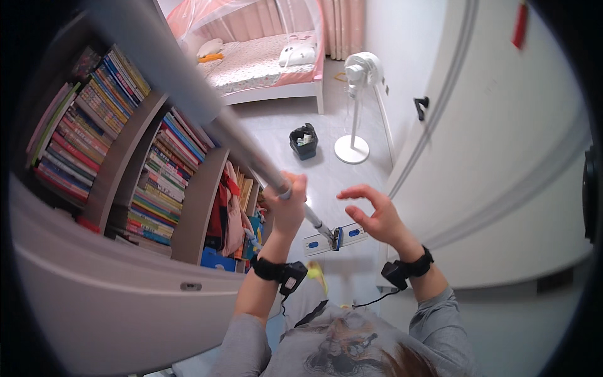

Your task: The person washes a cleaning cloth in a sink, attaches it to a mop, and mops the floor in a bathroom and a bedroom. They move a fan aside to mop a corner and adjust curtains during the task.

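My left hand [287, 205] is closed around the grey metal pole of a flat mop [254, 162]. The pole slants from the upper left, very near the camera, down to the floor. Its flat rectangular mop head [335, 239], white with blue parts, lies on the light tiled floor in front of my feet. My right hand [372, 212] is raised to the right of the pole, thumb and fingers apart, holding nothing. Both wrists wear black straps with small boxes and cables.
Bookshelves [193, 207] filled with books and some clothes stand on the left. Ahead are a black-lined trash bin [304, 141], a white standing fan [353, 148] and a child's bed [278, 92] with a pink canopy. A white door [494, 141] with a black handle is on the right.
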A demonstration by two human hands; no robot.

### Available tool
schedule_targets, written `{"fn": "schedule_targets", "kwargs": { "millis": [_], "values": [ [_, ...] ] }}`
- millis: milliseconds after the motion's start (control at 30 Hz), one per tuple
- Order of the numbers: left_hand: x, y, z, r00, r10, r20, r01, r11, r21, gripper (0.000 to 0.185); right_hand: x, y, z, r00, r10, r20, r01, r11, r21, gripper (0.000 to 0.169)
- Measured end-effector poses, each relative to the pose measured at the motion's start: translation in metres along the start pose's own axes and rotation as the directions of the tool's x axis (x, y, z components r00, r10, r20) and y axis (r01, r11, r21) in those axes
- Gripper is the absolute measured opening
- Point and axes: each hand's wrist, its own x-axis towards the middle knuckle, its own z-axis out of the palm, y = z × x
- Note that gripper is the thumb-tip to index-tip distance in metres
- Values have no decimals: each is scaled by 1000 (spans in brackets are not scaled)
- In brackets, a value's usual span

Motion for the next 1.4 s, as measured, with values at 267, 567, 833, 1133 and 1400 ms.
{"fn": "schedule_targets", "kwargs": {
  "millis": [267, 567, 833, 1133, 1400],
  "values": [
    [193, -114, 49, 955, -21, 296, 16, 1000, 22, 27, 245, 46, -52, 965, -257, -50, 255, 966, -33, 46],
    [362, -215, 135, 725, -88, 684, 130, 992, -10, 28, 442, 127, -111, 973, -209, -99, 231, 904, 360, 26],
    [514, -302, 127, 568, -359, 741, 9, 902, 431, 69, 567, 230, -148, 843, -156, -515, 321, 914, 248, 19],
    [620, -427, 59, 516, -681, 520, 366, 724, 585, 52, 684, 322, -180, 680, -199, -706, 295, 955, 14, 19],
    [674, -520, 142, 414, -706, 575, 316, 704, 636, 48, 749, 389, -219, 455, -135, -880, 208, 977, -42, 17]
  ]
}}
